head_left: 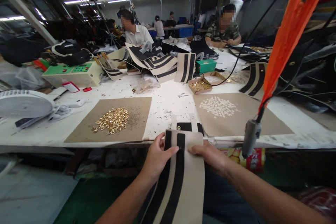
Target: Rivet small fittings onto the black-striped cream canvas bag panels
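Note:
A beige fabric panel with two black stripes [183,178] hangs from the table's front edge down toward my lap. My left hand [157,157] grips its left edge, thumb lying across a black stripe. My right hand [210,155] pinches the panel's right edge near the top. Just beyond the panel's top lies a small black-and-beige piece [187,126] on the table. A pile of gold metal rings [112,120] sits on a brown cardboard sheet [78,131] to the left. A pile of small white pieces [217,106] sits on another brown sheet [262,126] to the right.
An orange strap [288,35] holds a hanging grey tool [250,136] at the right front. A small box of gold parts [201,86], a green box [206,65], stacked striped panels [160,64] and a green-topped machine [73,71] lie further back. Two people sit working across the table.

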{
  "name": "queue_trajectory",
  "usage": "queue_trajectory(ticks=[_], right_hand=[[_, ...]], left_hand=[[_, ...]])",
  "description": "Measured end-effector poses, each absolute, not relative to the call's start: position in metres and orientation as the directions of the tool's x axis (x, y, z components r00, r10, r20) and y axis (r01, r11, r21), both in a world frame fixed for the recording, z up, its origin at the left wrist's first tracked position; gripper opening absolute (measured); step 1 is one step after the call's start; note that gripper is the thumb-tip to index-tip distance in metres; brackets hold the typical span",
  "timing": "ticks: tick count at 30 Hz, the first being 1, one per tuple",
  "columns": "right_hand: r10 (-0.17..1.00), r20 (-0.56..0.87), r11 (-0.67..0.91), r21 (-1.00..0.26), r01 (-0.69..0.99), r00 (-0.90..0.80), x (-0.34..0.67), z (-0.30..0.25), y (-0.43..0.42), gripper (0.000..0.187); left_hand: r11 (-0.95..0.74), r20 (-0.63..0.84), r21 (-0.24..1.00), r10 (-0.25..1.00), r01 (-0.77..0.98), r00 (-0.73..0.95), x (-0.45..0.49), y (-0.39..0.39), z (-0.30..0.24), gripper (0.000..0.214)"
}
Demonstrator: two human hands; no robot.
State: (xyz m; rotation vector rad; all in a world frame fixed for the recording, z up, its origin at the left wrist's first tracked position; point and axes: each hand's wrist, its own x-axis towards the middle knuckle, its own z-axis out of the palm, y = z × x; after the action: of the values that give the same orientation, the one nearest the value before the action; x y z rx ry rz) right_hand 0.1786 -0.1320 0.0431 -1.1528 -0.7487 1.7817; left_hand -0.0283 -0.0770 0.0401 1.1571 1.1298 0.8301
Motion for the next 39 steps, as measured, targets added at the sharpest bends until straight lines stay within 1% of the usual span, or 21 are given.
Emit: queue_trajectory(ticks=[3,6,8,9,10,12,13,15,18,21,24,27,31,39], right_hand=[[0.889,-0.394,-0.442,-0.870,-0.219,-0.232,0.175,0.033,-0.146,0.037],[0.919,-0.337,-0.353,-0.934,-0.048,-0.203,0.174,0.035,-0.143,0.037],[0.946,-0.286,-0.269,-0.955,0.123,-0.151,0.177,0.044,-0.128,0.030],[0.958,-0.263,-0.232,-0.944,0.233,-0.116,0.179,0.049,-0.118,0.027],[0.967,-0.245,-0.204,-0.913,0.354,-0.075,0.181,0.053,-0.106,0.027],[0.979,-0.203,-0.171,-0.798,0.578,0.010,0.185,0.058,-0.084,0.029],[0.983,-0.178,-0.159,-0.739,0.655,0.037,0.186,0.058,-0.075,0.029],[0.989,-0.132,-0.138,-0.659,0.739,0.067,0.187,0.055,-0.061,0.026],[0.989,-0.105,-0.149,-0.596,0.789,0.108,0.185,0.046,-0.050,0.025],[0.985,-0.105,-0.174,-0.530,0.830,0.139,0.183,0.039,-0.043,0.028],[0.983,-0.112,-0.181,-0.491,0.852,0.144,0.183,0.036,-0.036,0.027],[0.983,-0.117,-0.182,-0.488,0.854,0.143,0.183,0.034,-0.031,0.024],[0.983,-0.111,-0.183,-0.475,0.861,0.147,0.182,0.032,-0.028,0.024],[0.979,-0.127,-0.196,-0.408,0.892,0.157,0.180,0.032,-0.023,0.023]], left_hand=[[0.343,-0.343,0.938,0.889,0.056,0.304,-0.030,-0.091,0.026,0.059],[0.435,-0.435,0.897,0.836,0.078,0.334,-0.032,-0.094,0.025,0.044],[0.454,-0.457,0.886,0.825,0.090,0.334,-0.030,-0.084,0.032,0.040],[0.440,-0.448,0.892,0.828,0.106,0.337,-0.027,-0.075,0.036,0.039],[0.409,-0.430,0.902,0.834,0.136,0.345,-0.025,-0.066,0.041,0.038],[0.311,-0.382,0.919,0.852,0.241,0.357,-0.019,-0.046,0.048,0.033],[0.254,-0.359,0.918,0.860,0.305,0.362,-0.016,-0.036,0.051,0.030],[0.148,-0.317,0.892,0.879,0.428,0.357,-0.012,-0.019,0.053,0.023],[0.054,-0.273,0.846,0.899,0.531,0.343,-0.007,0.000,0.051,0.017],[0.019,-0.248,0.830,0.908,0.558,0.338,-0.005,0.011,0.046,0.014],[0.028,-0.252,0.844,0.903,0.536,0.349,-0.003,0.016,0.039,0.013],[0.039,-0.260,0.849,0.899,0.527,0.352,-0.001,0.019,0.032,0.014],[0.047,-0.271,0.843,0.898,0.536,0.348,0.001,0.023,0.027,0.015],[0.047,-0.283,0.828,0.896,0.559,0.343,0.002,0.029,0.026,0.012]])
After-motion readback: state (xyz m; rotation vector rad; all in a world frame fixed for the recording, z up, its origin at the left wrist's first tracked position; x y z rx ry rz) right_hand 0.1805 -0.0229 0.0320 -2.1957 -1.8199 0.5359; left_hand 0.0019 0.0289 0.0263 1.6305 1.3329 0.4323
